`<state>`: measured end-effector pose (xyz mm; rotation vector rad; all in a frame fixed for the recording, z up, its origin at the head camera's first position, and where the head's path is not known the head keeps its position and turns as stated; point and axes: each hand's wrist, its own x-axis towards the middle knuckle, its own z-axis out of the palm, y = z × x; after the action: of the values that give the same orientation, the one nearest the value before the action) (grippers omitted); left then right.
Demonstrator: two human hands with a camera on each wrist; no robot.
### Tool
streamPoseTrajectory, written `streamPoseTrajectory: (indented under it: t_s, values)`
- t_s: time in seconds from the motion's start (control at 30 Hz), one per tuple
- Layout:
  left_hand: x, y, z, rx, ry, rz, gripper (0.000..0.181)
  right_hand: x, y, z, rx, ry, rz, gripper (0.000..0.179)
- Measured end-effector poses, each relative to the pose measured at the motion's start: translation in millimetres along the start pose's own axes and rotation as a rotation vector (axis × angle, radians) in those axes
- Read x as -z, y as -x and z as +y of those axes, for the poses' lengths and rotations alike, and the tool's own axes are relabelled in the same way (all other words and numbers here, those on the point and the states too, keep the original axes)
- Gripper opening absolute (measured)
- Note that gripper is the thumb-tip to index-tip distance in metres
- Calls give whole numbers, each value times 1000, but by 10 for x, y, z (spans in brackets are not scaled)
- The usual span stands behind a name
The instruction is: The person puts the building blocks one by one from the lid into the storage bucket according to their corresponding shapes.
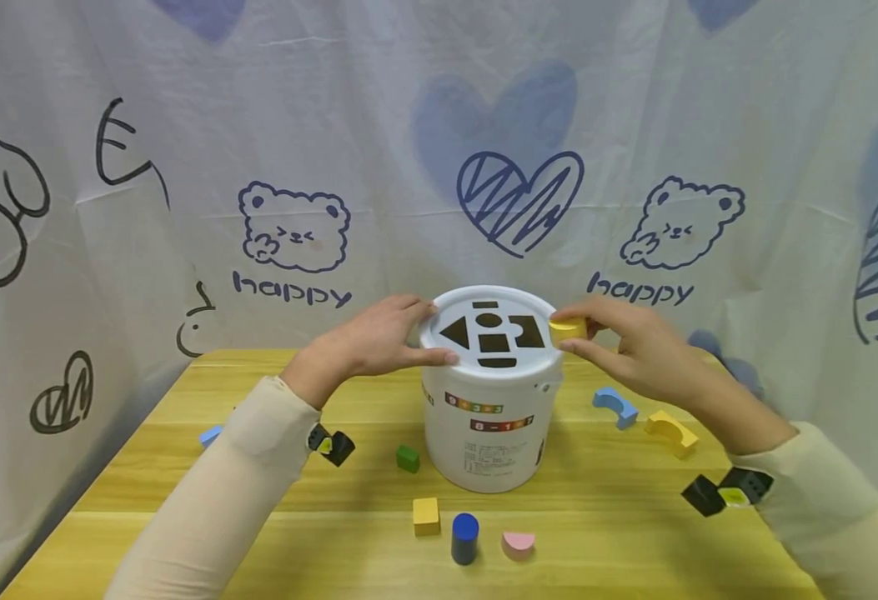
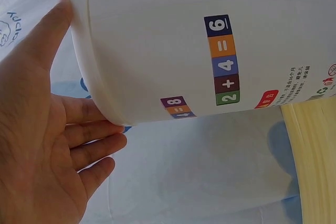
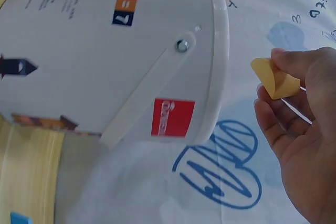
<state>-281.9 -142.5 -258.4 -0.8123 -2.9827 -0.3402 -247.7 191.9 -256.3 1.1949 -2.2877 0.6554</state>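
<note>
A white bucket [image 1: 487, 442] stands upright, its white lid [image 1: 454, 307] cut with dark shaped holes: a triangle, a circle, a square and others. My left hand [image 1: 378, 340] rests against the lid's left rim, thumb on the near side and fingers toward the far side. In the left wrist view those fingers [image 2: 89, 129] are nearly straight. Between thumb and fingertips, my right hand [image 1: 644, 346] pinches a yellow half-round block [image 1: 568, 330] at the lid's right edge. In the right wrist view the block [image 3: 283, 82] is apart from the bucket, its curved end face showing.
In front of the bucket lie a green block [image 1: 408, 458], a yellow cube [image 1: 426, 517], a blue cylinder [image 1: 464, 538] and a pink half-round block [image 1: 518, 545]. Blue [image 1: 615, 406] and yellow [image 1: 671, 433] arches lie to the right. A blue piece [image 1: 210, 435] is beside the left sleeve.
</note>
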Motion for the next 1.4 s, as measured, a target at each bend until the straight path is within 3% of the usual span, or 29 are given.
streamPoseTrajectory:
  t_s: [0.37, 0.57, 0.83, 1.4]
  values:
    - [16, -2, -1, 2, 10, -8, 103, -219, -205, -54, -62, -160, -52, 26]
    - [22, -17, -11, -3, 10, -7, 102, -362, -295, -118, -141, -236, -94, 23]
    - [12, -50, -39, 5, 45, -41, 105, -504, -368, -190, -245, -265, -122, 22]
    - [7, -54, -45, 26, 49, -52, 106, -549, -369, -215, -253, -258, -170, 12]
